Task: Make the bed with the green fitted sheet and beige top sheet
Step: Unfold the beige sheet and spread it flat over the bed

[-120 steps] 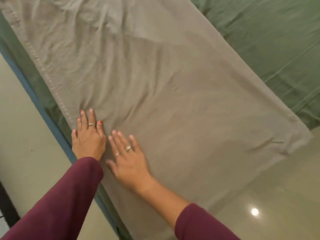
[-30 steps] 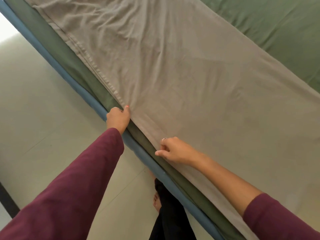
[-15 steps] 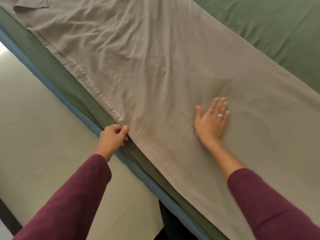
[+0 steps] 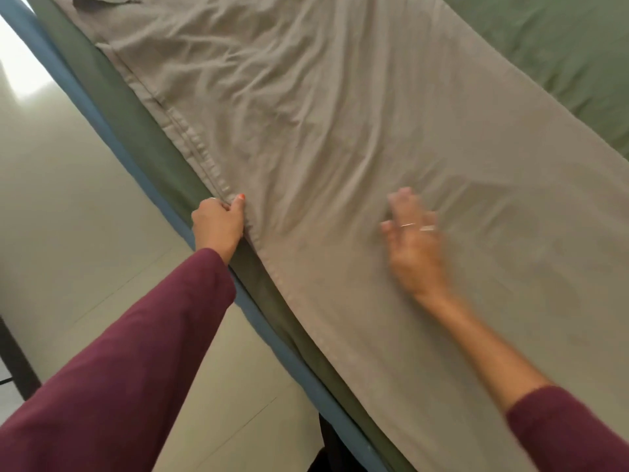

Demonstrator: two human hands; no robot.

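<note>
Beige top sheet: creased beyond both hands.
Left hand: pinches its hem, anchoring it.
Right hand: blurred, fingers spread flat, likely smoothing.
Green fitted sheet: exposed beside left hand.

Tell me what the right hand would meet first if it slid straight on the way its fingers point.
Only more of the beige top sheet under the right hand, first its wrinkles; farther on, probably the bare green fitted sheet.
</note>
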